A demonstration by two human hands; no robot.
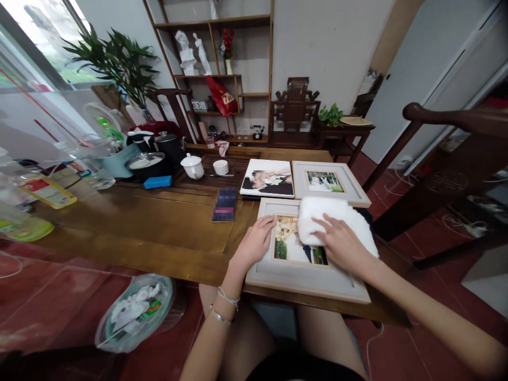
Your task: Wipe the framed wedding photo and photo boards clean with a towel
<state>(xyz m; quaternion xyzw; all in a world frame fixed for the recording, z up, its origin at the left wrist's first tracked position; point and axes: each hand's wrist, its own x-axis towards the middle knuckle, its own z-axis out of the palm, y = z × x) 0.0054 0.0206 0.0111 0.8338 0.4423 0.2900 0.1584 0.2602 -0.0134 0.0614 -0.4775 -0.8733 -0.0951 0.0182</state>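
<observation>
A picture frame (301, 280) with a pale wide border lies flat on the table's near edge, a photo in its middle. My left hand (257, 241) rests on the frame's left side, fingers stretched out and touching the border beside the photo. A fluffy white cloth (351, 217) covers the upper right of this frame and hangs past its right side. My right hand (340, 241) presses on the cloth with fingers spread, holding it against the frame; the thumb is hidden. Part of the photo is covered by the cloth and hand.
Behind lie a second frame (353, 185) and a photo panel (265, 177). A phone (224, 204), lidded white cup (192, 166), small bowl (220, 168), blue block (157, 182) and bottles stand leftward. A bin (169, 296) sits on the floor; a wooden chair (440, 180) stands right.
</observation>
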